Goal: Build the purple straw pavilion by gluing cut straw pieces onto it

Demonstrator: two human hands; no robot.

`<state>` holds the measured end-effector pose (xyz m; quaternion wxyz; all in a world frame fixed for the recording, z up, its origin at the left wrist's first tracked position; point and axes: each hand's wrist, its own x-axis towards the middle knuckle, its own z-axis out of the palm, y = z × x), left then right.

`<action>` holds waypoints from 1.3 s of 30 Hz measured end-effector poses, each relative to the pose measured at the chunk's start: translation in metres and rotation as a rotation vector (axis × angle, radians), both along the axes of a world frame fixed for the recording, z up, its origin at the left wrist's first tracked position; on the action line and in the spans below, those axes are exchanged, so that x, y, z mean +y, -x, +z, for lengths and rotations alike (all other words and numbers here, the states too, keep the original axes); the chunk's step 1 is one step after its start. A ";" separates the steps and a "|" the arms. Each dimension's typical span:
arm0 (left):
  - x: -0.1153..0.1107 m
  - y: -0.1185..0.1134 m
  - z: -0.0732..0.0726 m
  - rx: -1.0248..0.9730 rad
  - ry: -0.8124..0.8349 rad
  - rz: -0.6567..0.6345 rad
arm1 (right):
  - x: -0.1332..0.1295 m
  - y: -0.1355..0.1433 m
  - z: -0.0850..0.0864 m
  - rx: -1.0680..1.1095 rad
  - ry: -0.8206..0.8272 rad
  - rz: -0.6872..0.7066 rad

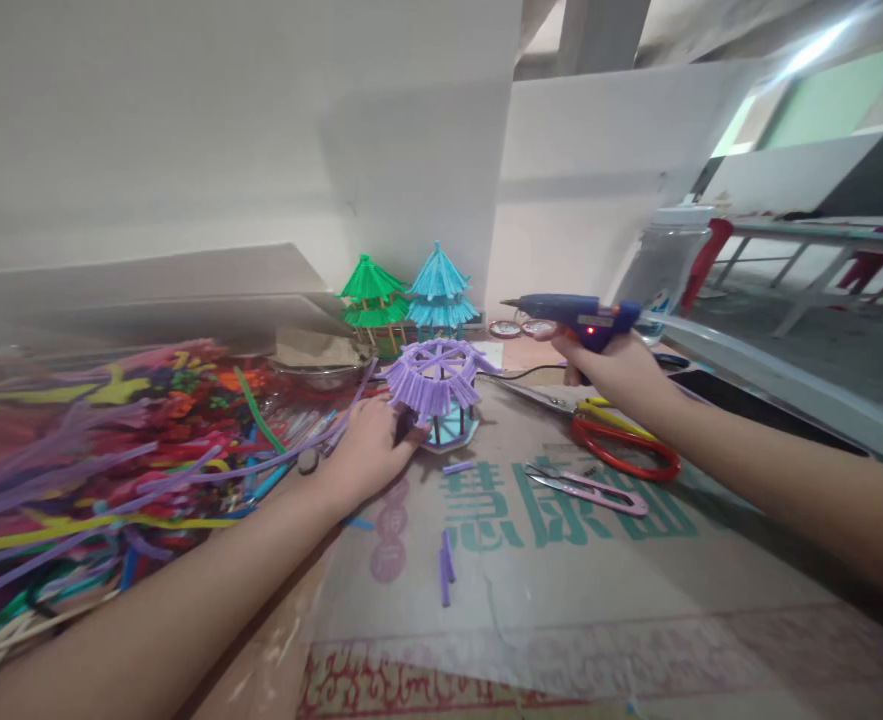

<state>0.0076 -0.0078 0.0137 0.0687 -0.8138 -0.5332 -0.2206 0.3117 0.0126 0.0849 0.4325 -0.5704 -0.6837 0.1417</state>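
My left hand (pixel 385 442) grips the left side of a small pavilion model (pixel 441 385) with a purple pipe-cleaner roof, thin dark posts and a pale blue base. Its roof top shows an open ring with spokes. In my right hand (pixel 606 360) is a blue hot glue gun (pixel 580 312), raised to the right of the model; its nozzle points left and a red light glows on its body. Short purple pipe-cleaner pieces (pixel 445 570) lie on the cardboard in front of the model.
Behind the model stand a green pavilion (pixel 370 290) and a blue pavilion (pixel 439 285). Many coloured pipe cleaners (pixel 111 470) heap up at left. Red-handled scissors (pixel 625 450) and pink thread snips (pixel 591 490) lie at right, near a clear plastic jar (pixel 662 260) and a dark phone-like slab (pixel 763 410).
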 end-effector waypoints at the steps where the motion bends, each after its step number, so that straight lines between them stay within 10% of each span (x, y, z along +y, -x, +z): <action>1: 0.001 0.000 -0.001 0.008 0.001 0.004 | -0.014 0.003 -0.002 0.036 -0.034 0.067; 8: 0.003 0.003 -0.003 0.044 0.010 0.031 | -0.067 0.025 -0.016 -0.068 -0.152 0.199; 20: 0.000 -0.001 0.007 0.092 0.003 0.022 | -0.074 0.033 -0.026 -0.069 0.105 0.331; 39: 0.000 0.000 0.004 0.138 -0.043 0.012 | -0.065 0.031 -0.033 -0.202 0.056 0.262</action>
